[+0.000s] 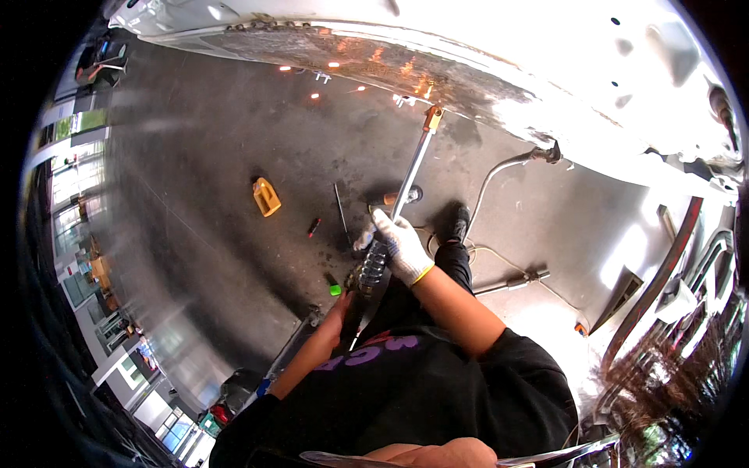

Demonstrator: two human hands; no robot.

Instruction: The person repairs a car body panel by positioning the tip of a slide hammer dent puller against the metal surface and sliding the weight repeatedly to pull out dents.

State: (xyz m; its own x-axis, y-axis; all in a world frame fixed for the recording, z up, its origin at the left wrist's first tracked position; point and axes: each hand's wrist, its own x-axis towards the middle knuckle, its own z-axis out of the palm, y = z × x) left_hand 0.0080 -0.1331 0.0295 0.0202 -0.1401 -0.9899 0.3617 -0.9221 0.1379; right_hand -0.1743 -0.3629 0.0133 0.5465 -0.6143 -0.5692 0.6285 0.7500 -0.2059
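Observation:
My right hand, in a white glove with a yellow cuff, is closed around a long silver tube-shaped tool. The tube slants up and away to a copper-coloured head, which reaches the lower edge of a white vehicle body panel. Below my glove the tool has a dark ribbed, coil-like section. My left hand is beside the lower end of that section and seems to grip it, though its fingers are partly hidden. Orange glowing spots show along the panel's worn, rusty-brown lower strip.
On the grey floor lie a yellow jug, a thin dark rod, a small red tool and a dark bottle-like object. A bright green item is near my left hand. A bent pipe and loose cable are at right.

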